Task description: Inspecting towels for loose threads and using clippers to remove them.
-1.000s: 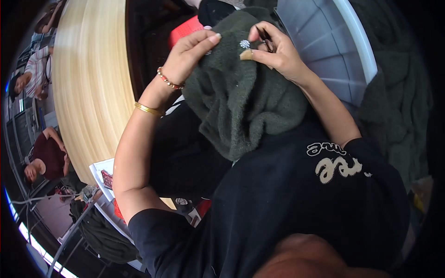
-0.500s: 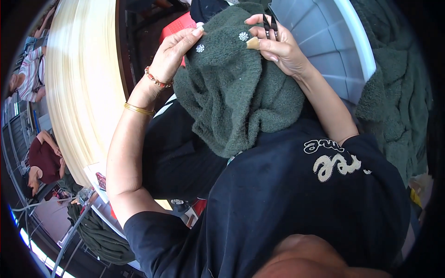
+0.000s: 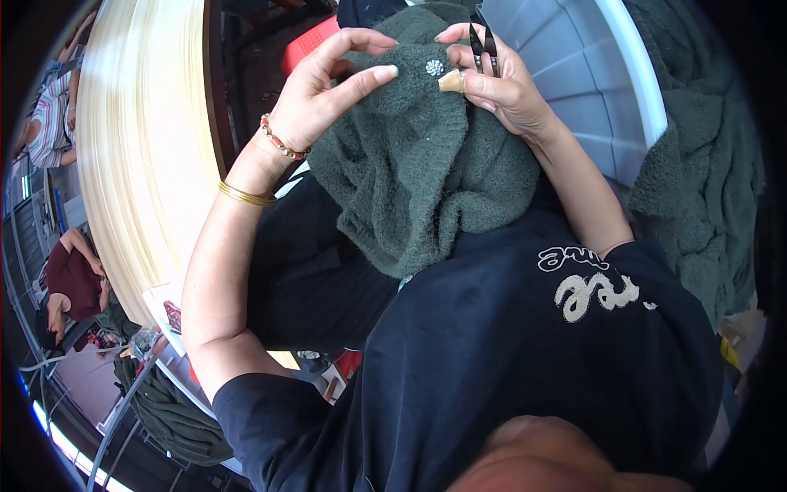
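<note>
A fuzzy dark green knit garment (image 3: 393, 172) lies bunched over my lap, its upper part raised in front of me. One sparkly silvery button (image 3: 434, 68) shows on it beside my right thumb. My right hand (image 3: 504, 90) pinches the garment's edge there, the thumb tip wrapped in tan tape. Black thread snips (image 3: 482, 51) rest within that hand's fingers, their two points apart and upward. My left hand (image 3: 332, 82) is at the garment's upper left, thumb and index finger spread apart over the fabric; its other fingers are partly hidden.
To the left runs a long pale wooden table (image 3: 143, 148). A grey-blue plastic bin (image 3: 566, 74) stands at right, with more green knitwear (image 3: 697, 189) beside it. A red perforated object (image 3: 311, 45) sits beyond my left hand. Two people (image 3: 74, 275) work across the table.
My left thumb and index finger have parted from their pinch and shifted right along the fabric. The left of two buttons is now out of sight. My right hand keeps its hold.
</note>
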A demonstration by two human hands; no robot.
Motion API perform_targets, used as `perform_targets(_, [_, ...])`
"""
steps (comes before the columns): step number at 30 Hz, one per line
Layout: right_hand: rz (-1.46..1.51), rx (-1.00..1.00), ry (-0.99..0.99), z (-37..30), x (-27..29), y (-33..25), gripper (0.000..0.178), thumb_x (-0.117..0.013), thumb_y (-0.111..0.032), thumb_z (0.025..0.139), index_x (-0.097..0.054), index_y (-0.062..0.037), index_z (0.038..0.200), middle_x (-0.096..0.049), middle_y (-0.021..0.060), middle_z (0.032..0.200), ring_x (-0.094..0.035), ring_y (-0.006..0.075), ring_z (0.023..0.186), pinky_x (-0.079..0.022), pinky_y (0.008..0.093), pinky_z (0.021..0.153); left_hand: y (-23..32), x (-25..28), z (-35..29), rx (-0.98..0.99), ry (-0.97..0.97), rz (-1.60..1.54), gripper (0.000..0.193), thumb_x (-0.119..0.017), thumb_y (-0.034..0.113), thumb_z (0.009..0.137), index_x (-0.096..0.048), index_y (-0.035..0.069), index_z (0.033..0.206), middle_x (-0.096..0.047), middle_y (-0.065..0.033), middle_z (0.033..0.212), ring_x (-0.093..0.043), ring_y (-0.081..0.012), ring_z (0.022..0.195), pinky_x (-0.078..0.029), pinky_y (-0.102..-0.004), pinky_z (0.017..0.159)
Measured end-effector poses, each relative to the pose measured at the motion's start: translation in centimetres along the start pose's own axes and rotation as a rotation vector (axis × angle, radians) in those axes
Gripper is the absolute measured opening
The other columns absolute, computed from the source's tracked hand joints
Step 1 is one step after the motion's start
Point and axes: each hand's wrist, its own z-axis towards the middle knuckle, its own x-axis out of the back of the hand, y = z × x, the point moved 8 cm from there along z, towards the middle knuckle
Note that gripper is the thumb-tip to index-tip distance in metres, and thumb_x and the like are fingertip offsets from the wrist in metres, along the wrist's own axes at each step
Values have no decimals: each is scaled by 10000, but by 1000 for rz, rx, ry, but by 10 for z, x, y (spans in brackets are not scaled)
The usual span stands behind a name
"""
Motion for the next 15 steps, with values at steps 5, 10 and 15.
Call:
perform_targets(5, [31,-13,12,-1,-8,-2,521,-639,-136,774,-429,-24,1237,-529,14,924,-391,-19,557,-307,111,441,28,-3,0,-310,54,332,376,-781,141,722,-601,77,1045,-579,-8,1004,-559,-98,853,-453,-234,718])
perform_targets(10, [92,-47,-46,-2,-14,-2,530,-644,-132,775,-419,-23,1241,-521,7,948,-402,-21,577,-311,107,443,46,-9,-4,-423,98,497,313,-769,146,727,-630,64,995,-607,-41,978,-580,-144,876,-474,-260,743])
perform_targets(15, [81,-49,-13,-2,-16,-2,521,-646,-129,774,-426,-21,1234,-522,7,949,-407,-19,578,-315,106,440,35,-6,-2,-374,104,463,223,-733,118,758,-656,55,958,-631,-53,954,-601,-159,884,-488,-263,750])
